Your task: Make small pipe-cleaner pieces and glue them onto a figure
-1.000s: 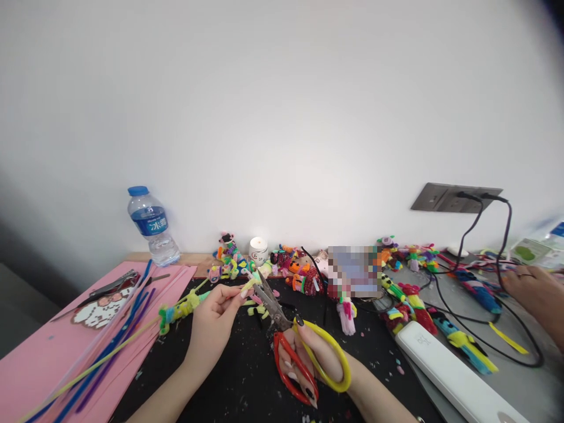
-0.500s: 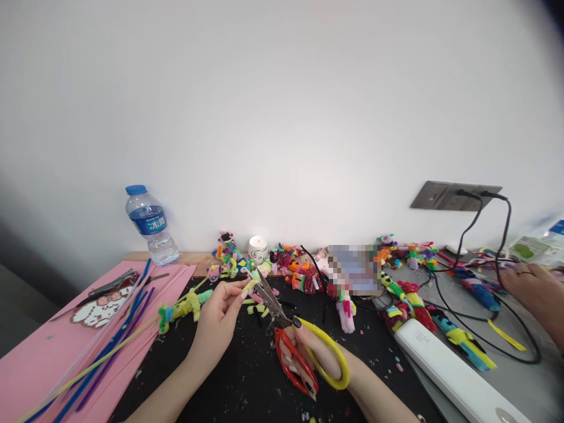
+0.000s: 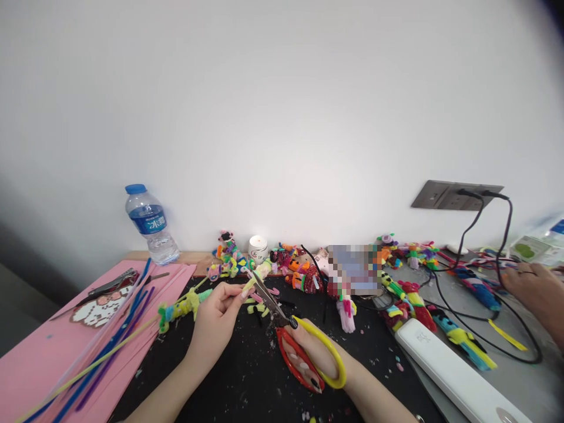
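Note:
My left hand (image 3: pixel 222 317) pinches a short pale yellow-green piece of pipe cleaner (image 3: pixel 249 286) between thumb and fingertips. Through the loops of a pair of scissors (image 3: pixel 268 296), one red and one yellow, go the fingers of my right hand (image 3: pixel 308 346). The scissor blades lie nearly together, with their tips against or just beside the pinched piece; I cannot tell whether they touch it. Behind my left wrist lies a yellow-green pipe-cleaner figure (image 3: pixel 187 305). Small yellow-green bits (image 3: pixel 258 306) rest on the black mat (image 3: pixel 259 376) below the blades.
Long pipe cleaners (image 3: pixel 106 352) lie across pink sheets (image 3: pixel 26 376) at left, near a water bottle (image 3: pixel 152 226). A paper cup (image 3: pixel 258 249) and several pipe-cleaner figures (image 3: pixel 304 279) line the wall. A white elongated device (image 3: pixel 449 364), black cables (image 3: pixel 467 320) and another person's hand (image 3: pixel 531 288) are at right.
The scissor blades have closed nearly together at the pinched piece, and the handle loops have drawn closer. My left hand has barely moved.

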Action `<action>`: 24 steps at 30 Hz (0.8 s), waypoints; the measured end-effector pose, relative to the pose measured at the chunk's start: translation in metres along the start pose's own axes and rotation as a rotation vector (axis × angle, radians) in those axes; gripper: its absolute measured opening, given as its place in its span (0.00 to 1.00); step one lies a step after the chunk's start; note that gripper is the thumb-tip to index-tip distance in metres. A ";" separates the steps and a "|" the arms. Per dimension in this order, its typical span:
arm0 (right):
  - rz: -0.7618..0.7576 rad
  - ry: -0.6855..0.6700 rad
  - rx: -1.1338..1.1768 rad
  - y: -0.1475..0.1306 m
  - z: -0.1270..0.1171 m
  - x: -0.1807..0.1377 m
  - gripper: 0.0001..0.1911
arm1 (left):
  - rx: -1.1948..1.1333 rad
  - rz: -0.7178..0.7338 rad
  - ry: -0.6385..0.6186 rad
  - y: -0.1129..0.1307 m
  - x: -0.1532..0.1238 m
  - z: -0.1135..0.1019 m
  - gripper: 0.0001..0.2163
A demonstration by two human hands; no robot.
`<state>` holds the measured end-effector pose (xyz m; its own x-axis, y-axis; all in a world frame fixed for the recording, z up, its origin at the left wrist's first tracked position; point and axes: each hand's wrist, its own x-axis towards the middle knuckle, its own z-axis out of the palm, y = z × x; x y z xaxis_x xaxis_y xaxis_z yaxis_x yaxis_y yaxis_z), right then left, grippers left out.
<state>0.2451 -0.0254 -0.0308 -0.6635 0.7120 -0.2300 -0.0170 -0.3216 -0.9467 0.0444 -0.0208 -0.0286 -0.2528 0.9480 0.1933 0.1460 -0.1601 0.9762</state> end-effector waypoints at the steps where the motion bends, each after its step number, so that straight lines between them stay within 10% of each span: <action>1: 0.016 0.008 0.008 0.001 0.000 0.001 0.31 | -0.010 -0.002 -0.001 0.000 0.000 0.000 0.09; 24: 0.149 0.024 0.232 0.004 0.023 0.001 0.34 | -0.053 -0.027 -0.002 0.002 -0.001 0.003 0.09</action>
<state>0.2271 -0.0399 -0.0297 -0.6535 0.6599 -0.3707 -0.0929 -0.5561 -0.8259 0.0482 -0.0214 -0.0275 -0.2543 0.9527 0.1664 0.0879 -0.1485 0.9850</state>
